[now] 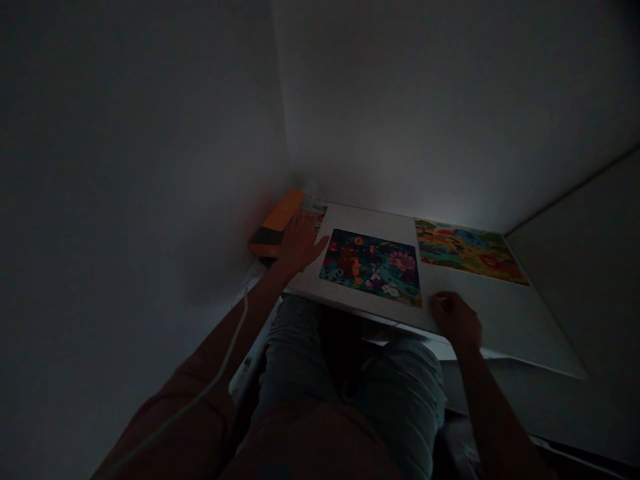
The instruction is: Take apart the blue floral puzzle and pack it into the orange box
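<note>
A dim view is looking down over a seated person's lap at a white worktop [500, 313] set in a corner. The left hand [299, 243] is lying flat, its fingers [305, 223] spread open and holding nothing, the fingertips reaching toward an orange box [277, 223] just beyond them. Just to the thumb side of those fingers, a dark blue picture puzzle [373, 265] is lying flat on the worktop. The right hand [456, 321] is resting near the front edge, its fingers [443, 303] curling inward just beside the puzzle's near corner; whether they are gripping anything cannot be told. Beyond them, a yellow-green puzzle [467, 250] is lying flat.
</note>
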The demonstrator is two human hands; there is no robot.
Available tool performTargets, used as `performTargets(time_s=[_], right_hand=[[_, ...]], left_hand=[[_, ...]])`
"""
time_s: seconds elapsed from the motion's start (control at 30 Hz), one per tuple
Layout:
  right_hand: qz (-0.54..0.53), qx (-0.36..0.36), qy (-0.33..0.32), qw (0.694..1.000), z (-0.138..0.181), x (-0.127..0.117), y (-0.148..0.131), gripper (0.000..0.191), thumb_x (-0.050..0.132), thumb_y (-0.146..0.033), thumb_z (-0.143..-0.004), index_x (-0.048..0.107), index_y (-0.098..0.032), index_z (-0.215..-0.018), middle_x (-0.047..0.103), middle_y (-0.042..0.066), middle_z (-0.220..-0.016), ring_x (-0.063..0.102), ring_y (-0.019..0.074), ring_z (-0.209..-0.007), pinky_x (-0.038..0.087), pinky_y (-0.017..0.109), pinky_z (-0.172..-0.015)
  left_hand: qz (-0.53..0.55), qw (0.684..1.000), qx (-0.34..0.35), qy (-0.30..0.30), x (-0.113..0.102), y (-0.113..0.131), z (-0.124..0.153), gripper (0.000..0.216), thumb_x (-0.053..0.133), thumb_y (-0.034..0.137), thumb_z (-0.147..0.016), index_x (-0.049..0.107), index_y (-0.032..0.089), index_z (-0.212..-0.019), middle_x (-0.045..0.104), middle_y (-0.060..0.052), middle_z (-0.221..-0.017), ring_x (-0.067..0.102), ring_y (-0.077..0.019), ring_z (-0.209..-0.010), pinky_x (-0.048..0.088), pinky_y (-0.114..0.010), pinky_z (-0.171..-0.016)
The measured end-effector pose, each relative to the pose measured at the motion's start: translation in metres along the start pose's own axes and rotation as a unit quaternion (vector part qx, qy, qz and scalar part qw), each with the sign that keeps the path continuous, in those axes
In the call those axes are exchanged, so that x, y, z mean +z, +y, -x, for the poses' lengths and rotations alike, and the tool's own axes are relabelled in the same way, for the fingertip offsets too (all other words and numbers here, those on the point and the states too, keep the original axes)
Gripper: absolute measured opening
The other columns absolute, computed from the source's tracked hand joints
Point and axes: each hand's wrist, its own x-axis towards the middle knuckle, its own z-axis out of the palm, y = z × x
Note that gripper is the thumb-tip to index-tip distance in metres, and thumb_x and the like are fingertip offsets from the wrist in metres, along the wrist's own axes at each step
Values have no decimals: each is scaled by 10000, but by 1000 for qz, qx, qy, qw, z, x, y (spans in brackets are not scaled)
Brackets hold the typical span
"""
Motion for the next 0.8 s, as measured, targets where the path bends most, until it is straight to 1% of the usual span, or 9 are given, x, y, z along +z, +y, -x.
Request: performTargets(time_s=[0.13,0.23,0.3,0.4,0.53,0.6,0.67,0.73,0.8], right_hand=[[19,4,5,1000,-1,3,1,376,531,-511,-1045,735,-255,-1227,796,145,-1094,733,368,-971,473,442,-760],[38,0,16,999,-2,6,4,367,524,-497,-1052,733,-253,-1230,799,135,-1111,731,355,-957,472,434,-764],[40,-4,12,999,-2,7,5,372,530,-516,-1051,724,-259,-1237,800,136,-1112,732,364,-965,479,439,-772],[40,6,2,999,-2,6,5,407,523,-553,-1043,718,-267,-1257,797,148,-1144,734,384,-994,487,450,-785],[52,30,-4,998,1,2,-1,430,489,-548,-1038,722,-262,-1258,795,160,-1138,737,396,-982,490,463,-779],[49,27,-5,998,2,1,-4,434,498,-552,-1031,721,-257,-1259,794,162,-1135,737,396,-984,494,463,-783],[52,26,5,998,3,1,-6,430,506,-541,-1026,724,-253,-1259,794,154,-1131,737,383,-979,494,453,-783],[60,31,15,998,3,2,-6,417,506,-516,-1027,729,-245,-1253,794,136,-1109,740,361,-969,489,434,-776],[64,33,15,997,2,3,-4,411,507,-514,-1037,729,-241,-1252,794,124,-1101,743,350,-968,482,418,-769]], left_hand=[[19,998,-37,49,-17,-24,25,657,646,464,-1032,532,218,-1631,449,-144,-1722,379,-383,-1616,306,-616,-1353],[12,993,-78,87,-23,-42,48,575,687,400,-1000,607,311,-1563,528,-122,-1648,443,-381,-1580,357,-616,-1345],[0,984,-123,129,-24,-54,60,520,662,341,-1011,627,304,-1529,562,-154,-1588,498,-389,-1535,419,-621,-1310],[-16,966,-185,178,-19,-73,74,561,644,316,-1022,577,211,-1569,568,-228,-1513,548,-415,-1473,490,-626,-1241],[-55,960,-216,170,-10,-86,81,524,662,370,-1022,652,140,-1493,500,-286,-1557,466,-461,-1531,408,-694,-1276],[-51,962,-211,165,-6,-87,78,450,635,377,-1038,693,169,-1432,478,-257,-1617,436,-443,-1564,372,-693,-1308],[-36,966,-204,155,-5,-88,73,408,591,389,-1061,696,236,-1423,533,-202,-1608,476,-402,-1544,397,-674,-1308],[-21,967,-205,149,-5,-89,68,418,579,410,-1060,676,289,-1449,603,-172,-1543,532,-383,-1493,432,-665,-1291],[-1,967,-205,151,-5,-90,64,490,631,462,-1032,638,303,-1496,609,-171,-1519,540,-393,-1476,438,-661,-1289]])
